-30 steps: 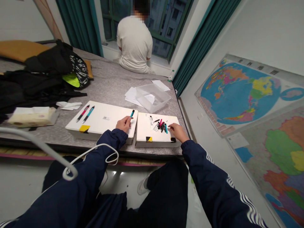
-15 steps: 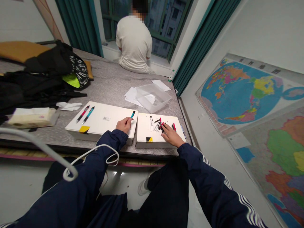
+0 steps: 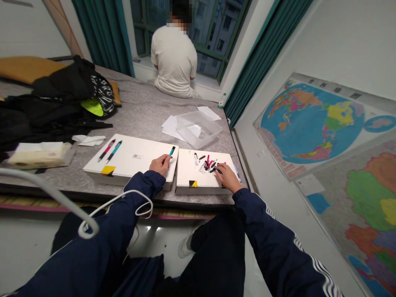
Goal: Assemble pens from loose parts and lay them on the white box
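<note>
My left hand [image 3: 161,165] is closed around a teal pen barrel [image 3: 172,151] with a dark tip, held upright over the right end of the larger white box [image 3: 142,161]. Two assembled pens lie at that box's left end, a red and black pen [image 3: 107,150] and a teal and black pen [image 3: 114,152]. On the smaller white box [image 3: 182,177], several loose pen parts [image 3: 206,162] in black, red, white and clear are heaped. My right hand [image 3: 228,178] is at the heap's right side, its thumb and fingers drawn together on a black piece, partly covered by the fingers.
Behind the boxes are a clear plastic bin [image 3: 198,134] and white papers [image 3: 170,127]. A tissue pack [image 3: 40,155] and black bags [image 3: 62,86] are at left. A white cable [image 3: 144,192] loops over my left sleeve. A person [image 3: 174,62] sits by the window.
My right hand has moved slightly right across the heap, and its fingers have drawn in from a spread pose. The left hand keeps its hold on the teal barrel.
</note>
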`<state>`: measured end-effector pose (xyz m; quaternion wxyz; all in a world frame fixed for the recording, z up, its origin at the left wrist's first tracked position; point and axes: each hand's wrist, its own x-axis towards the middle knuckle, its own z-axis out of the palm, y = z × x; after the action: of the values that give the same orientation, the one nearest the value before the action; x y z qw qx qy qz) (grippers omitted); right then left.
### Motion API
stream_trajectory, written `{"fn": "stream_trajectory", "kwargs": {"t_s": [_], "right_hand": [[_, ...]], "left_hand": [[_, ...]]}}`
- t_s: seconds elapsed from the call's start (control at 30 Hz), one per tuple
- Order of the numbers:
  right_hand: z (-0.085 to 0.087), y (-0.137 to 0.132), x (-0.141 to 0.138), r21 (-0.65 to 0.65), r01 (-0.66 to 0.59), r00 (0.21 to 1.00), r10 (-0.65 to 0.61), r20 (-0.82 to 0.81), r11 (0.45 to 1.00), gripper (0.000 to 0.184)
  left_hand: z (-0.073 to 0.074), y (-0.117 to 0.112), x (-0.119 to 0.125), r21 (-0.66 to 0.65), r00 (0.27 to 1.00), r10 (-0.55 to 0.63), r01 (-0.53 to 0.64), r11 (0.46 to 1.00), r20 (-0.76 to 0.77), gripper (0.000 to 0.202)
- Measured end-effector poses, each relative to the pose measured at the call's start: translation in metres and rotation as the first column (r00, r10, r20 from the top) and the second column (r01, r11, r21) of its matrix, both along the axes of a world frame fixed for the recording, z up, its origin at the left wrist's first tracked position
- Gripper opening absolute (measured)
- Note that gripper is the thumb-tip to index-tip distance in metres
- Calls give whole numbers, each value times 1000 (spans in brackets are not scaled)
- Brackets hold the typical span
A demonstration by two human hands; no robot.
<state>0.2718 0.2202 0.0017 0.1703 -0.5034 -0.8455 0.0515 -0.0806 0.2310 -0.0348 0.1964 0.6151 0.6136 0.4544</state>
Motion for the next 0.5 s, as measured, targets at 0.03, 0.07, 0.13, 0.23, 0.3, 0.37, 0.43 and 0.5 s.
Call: {"fn": "stream_trajectory", "kwargs": {"t_s": [0.03, 0.07, 0.13, 0.23, 0.3, 0.37, 0.43, 0.5], "right_hand": [[3, 2, -4, 0, 16, 1000, -16, 16, 1000, 25], [5, 4, -9, -5, 36, 999, -35, 40, 999, 21], [10, 11, -19, -27, 83, 992, -80, 99, 996, 18], [15, 23, -32, -78, 161, 973, -145, 178, 984, 17], [16, 28, -37, -117, 196, 962, -167, 216, 974, 17], [18, 31, -39, -147, 213, 955, -174, 238, 966, 17], [18, 32, -40, -163, 221, 953, -177, 246, 962, 18], [18, 33, -40, -173, 229, 954, -185, 238, 958, 18]], "left_hand": [[0, 0, 0, 1, 1000, 0, 0, 1000, -3, 39], [-1, 0, 0, 2, 1000, 0, 0, 1000, -7, 39], [-1, 0, 0, 4, 1000, -1, 1, 1000, -14, 40], [1, -1, 0, 6, 1000, -9, 10, 1000, -20, 40], [2, -1, 0, 6, 1000, -16, 16, 1000, -20, 40], [2, -1, 0, 6, 1000, -15, 15, 1000, -21, 40], [1, -1, 0, 5, 1000, -8, 9, 1000, -22, 40], [1, 0, 0, 2, 1000, -2, 2, 1000, -24, 40]]}}
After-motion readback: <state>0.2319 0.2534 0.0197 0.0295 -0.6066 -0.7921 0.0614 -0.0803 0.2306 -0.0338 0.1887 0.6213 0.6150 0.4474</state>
